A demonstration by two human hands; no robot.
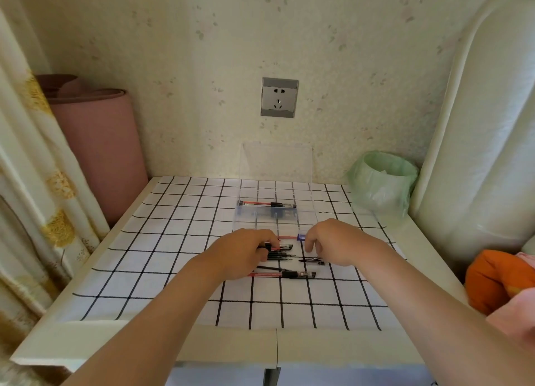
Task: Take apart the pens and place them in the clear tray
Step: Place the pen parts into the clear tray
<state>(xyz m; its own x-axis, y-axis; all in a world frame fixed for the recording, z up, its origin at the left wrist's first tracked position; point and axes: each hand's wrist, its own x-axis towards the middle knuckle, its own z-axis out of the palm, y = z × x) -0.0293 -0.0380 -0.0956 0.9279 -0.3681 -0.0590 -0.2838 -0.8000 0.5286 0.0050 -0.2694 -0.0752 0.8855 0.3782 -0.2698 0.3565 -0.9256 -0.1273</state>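
Note:
A clear tray (pixel 314 211) stands mid-table with its lid up against the wall; a red and black pen (pixel 266 204) lies inside. In front of the tray a cluster of pens and refills (pixel 282 253) lies on the checked cloth. A whole red and black pen (pixel 282 275) is nearest me, and a black clip piece (pixel 312 260) lies to the right. My left hand (pixel 246 252) is over the cluster, fingers curled on a pen (pixel 286 246). Just right of the cluster hovers my right hand (pixel 333 242), fingers loosely bent downward, nothing visibly held.
A green plastic bag over a bin (pixel 382 180) stands at the back right of the table. A pink roll (pixel 98 151) leans at the left, a white padded headboard (pixel 477 142) at the right, and orange cloth (pixel 492 278) lies by the table's right edge.

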